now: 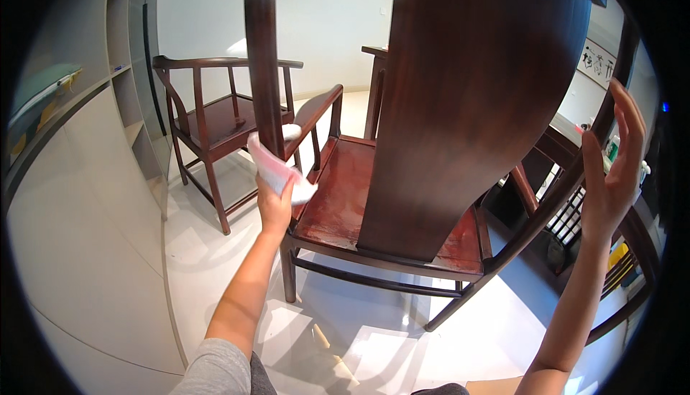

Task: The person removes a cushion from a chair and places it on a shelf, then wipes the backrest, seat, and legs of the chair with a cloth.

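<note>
A dark wooden armchair (463, 98) stands before me, its back towards me. My left hand (275, 206) grips a pink and white cloth (275, 171), which lies against the lower part of the left back post (264, 61) near the armrest. Around the right back post (577, 179), my right hand (617, 163) is raised with its fingers extended and thumb apart; whether it touches the post I cannot tell. The reddish wooden seat (345, 190) shows partly behind the wide back splat and has uneven shiny patches.
Another wooden armchair (215, 120) stands at the left, beside a pale cabinet (91, 195) with open shelves. Behind the near chair is a dark wooden table edge (374, 52). More dark furniture stands at the right, with small items on a surface. Sunlight falls on the glossy floor (377, 346).
</note>
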Tool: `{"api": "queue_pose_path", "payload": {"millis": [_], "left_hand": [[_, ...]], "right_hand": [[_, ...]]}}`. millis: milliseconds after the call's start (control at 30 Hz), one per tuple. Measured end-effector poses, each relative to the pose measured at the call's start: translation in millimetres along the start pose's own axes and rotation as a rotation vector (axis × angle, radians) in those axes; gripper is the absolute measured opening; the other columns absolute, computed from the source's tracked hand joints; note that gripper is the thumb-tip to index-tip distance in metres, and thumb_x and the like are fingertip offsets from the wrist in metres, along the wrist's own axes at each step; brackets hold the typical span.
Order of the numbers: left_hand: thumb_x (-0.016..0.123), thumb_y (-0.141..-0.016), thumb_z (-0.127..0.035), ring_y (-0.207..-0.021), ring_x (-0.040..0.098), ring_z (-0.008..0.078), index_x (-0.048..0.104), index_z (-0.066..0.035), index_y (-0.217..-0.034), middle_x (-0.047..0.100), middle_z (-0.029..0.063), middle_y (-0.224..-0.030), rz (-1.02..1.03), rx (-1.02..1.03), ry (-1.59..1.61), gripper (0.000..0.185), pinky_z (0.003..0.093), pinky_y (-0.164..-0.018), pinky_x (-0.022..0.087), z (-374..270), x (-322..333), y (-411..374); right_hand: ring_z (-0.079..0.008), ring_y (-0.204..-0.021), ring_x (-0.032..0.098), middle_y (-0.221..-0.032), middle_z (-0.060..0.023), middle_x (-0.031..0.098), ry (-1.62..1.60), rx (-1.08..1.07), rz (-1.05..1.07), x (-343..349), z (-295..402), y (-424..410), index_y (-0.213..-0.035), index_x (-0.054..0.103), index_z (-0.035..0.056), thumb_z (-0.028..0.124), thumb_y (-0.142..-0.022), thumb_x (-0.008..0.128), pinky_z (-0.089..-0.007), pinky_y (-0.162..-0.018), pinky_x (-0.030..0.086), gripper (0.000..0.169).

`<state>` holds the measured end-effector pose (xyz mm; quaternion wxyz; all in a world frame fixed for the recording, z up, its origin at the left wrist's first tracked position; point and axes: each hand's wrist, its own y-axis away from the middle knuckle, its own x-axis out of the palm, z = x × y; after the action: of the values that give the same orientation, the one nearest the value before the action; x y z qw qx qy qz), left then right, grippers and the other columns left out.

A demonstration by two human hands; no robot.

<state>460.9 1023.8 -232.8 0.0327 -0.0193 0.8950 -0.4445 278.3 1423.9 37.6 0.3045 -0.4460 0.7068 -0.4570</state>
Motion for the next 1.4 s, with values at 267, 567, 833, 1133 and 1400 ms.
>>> {"api": "queue_pose_path", "payload": {"millis": [267, 567, 833, 1133, 1400], "left_hand": [[0.064, -0.083, -0.022, -0.093, 0.058, 0.0299, 0.05, 0.004, -0.111, 0.059, 0.0194, -0.102, 0.204, -0.289, 0.063, 0.041, 0.0371, -0.084, 0.044, 63.4, -10.1, 95.5], [0.052, -0.073, 0.003, -0.116, 0.042, 0.0422, 0.044, 0.001, -0.125, 0.045, 0.0257, -0.125, 0.46, 0.278, -0.462, 0.053, 0.0453, -0.1, 0.033, 35.8, -55.6, 86.1], [0.052, -0.079, -0.006, -0.1, 0.055, 0.035, 0.058, -0.004, -0.101, 0.055, 0.0147, -0.108, 0.633, 0.426, -0.59, 0.023, 0.042, -0.086, 0.043, 12.4, -44.4, 75.3], [0.058, -0.065, -0.002, -0.091, 0.06, 0.0356, 0.061, -0.001, -0.097, 0.062, 0.0179, -0.095, 0.706, 0.265, -0.645, 0.032, 0.0427, -0.078, 0.05, 4.8, -42.0, 90.4], [0.058, -0.069, -0.002, -0.104, 0.055, 0.0376, 0.059, -0.004, -0.109, 0.06, 0.019, -0.106, 0.935, 0.159, -0.376, 0.04, 0.0428, -0.092, 0.043, -49.9, 18.3, 122.1]], "right_hand": [[-0.0265, -0.126, 0.041, -0.131, -0.0117, 0.046, -0.269, 0.317, 0.199, 2.5, 29.1, 74.0, -0.126, 0.048, 0.0098, 0.016, -0.078, 0.065, -0.044, -0.101, 0.037, 0.051], [-0.0266, -0.119, 0.046, -0.127, -0.0127, 0.047, -0.331, 0.718, 0.438, -42.9, 57.0, 134.2, -0.125, 0.048, 0.008, 0.026, -0.075, 0.064, -0.0397, -0.095, 0.04, 0.056], [-0.023, -0.111, 0.05, -0.122, -0.0103, 0.048, -0.531, 0.923, 0.594, -34.1, 87.5, 174.7, -0.129, 0.043, 0.0078, 0.001, -0.065, 0.067, -0.0341, -0.091, 0.043, 0.069], [-0.0263, -0.109, 0.051, -0.124, -0.015, 0.046, -0.671, 1.014, 0.824, -61.7, 109.5, 208.1, -0.137, 0.032, 0.0045, 0.003, -0.064, 0.073, -0.0354, -0.087, 0.045, 0.084], [-0.024, -0.107, 0.052, -0.123, -0.0136, 0.048, -0.831, 1.244, 0.855, -69.8, 130.8, 248.8, -0.139, 0.029, 0.0057, 0.008, -0.068, 0.076, -0.0347, -0.085, 0.046, 0.085]]}}
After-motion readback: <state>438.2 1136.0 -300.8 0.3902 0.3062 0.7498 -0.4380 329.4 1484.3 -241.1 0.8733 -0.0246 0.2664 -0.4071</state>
